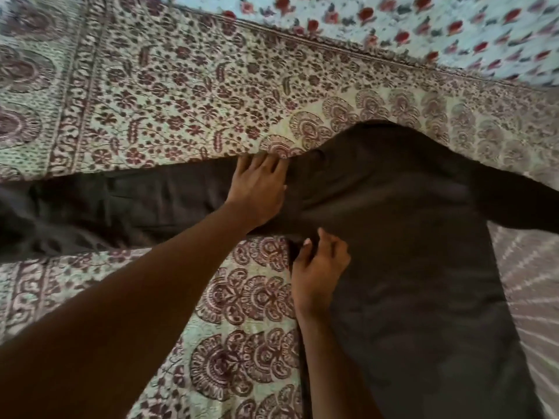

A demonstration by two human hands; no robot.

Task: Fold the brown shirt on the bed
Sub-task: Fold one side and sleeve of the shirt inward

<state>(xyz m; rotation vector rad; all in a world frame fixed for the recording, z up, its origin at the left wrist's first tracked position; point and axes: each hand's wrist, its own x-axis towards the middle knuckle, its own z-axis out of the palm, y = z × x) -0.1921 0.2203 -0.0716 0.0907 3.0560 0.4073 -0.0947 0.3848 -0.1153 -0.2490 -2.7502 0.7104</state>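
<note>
The brown shirt (402, 267) lies flat on the patterned bedspread (169, 95). Its body runs down the right side of the view and one long sleeve (127, 204) stretches out to the left. My left hand (260, 192) rests palm down, fingers spread, on the shoulder where that sleeve joins the body. My right hand (317, 267) sits at the armpit edge of the shirt, with thumb and fingers pinching the brown cloth there. The other sleeve (520, 204) runs off the right edge of the view.
The cream and maroon floral bedspread covers most of the bed. A light blue sheet with red flowers (423, 28) lies beyond it at the top right. A striped pale cloth (529, 282) shows to the right of the shirt.
</note>
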